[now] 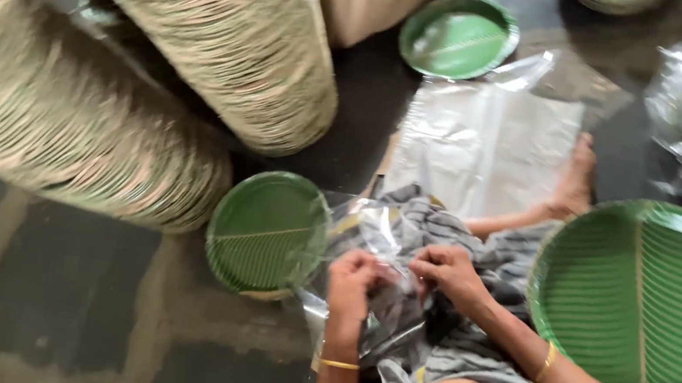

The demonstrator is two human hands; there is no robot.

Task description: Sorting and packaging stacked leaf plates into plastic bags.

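- Left hand and right hand close together over the lap, each pinching the clear plastic bag.
- Bag looks thin, limp, slippery and easily torn; best gripped at its mouth edge.
- Green plate lies on the floor beside it; stacked plates behind.

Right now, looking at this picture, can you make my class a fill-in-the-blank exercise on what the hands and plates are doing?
1. The left hand and right hand both pinch a clear ____ bag.
2. Each wrist wears a ____ bangle.
3. The leaf-patterned plates are ____ in colour.
4. The tall plate stacks lie on their ____.

Missing words: plastic; gold; green; sides
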